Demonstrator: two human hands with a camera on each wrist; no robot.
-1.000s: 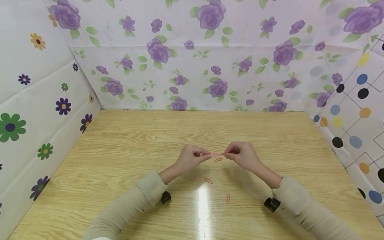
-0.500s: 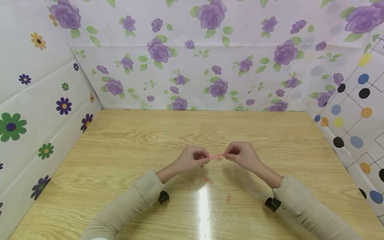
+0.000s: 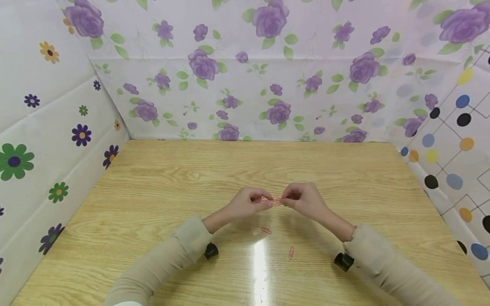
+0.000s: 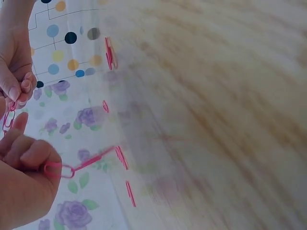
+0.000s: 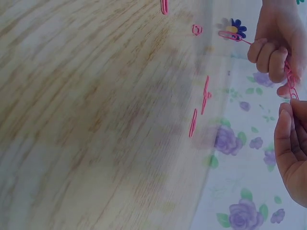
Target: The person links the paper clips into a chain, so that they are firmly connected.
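In the head view my left hand [image 3: 249, 202] pinches a chain of linked pink paper clips just left of my right hand [image 3: 304, 199]. Thumb and fingertips of the right hand grip its other end. A short stretch of the paper clip chain [image 5: 291, 81] spans the small gap between the hands in the right wrist view. Part of the chain lies hidden in the left fingers. From that hand a tail of linked clips [image 4: 88, 163] hangs toward the table in the left wrist view. Whether the clip at the right fingertips is linked to the chain cannot be told.
Two loose pink paper clips, a nearer clip [image 3: 291, 253] and a farther clip [image 3: 266, 230], lie on the wooden table [image 3: 172, 178] in front of the hands. Flowered cloth [image 3: 237, 97] hangs behind the table, with patterned cloth on both sides.
The hands have come closer together, the right moving left and the left slightly right. Less of the paper clip chain shows between them. The two nearer loose clips have stayed put.
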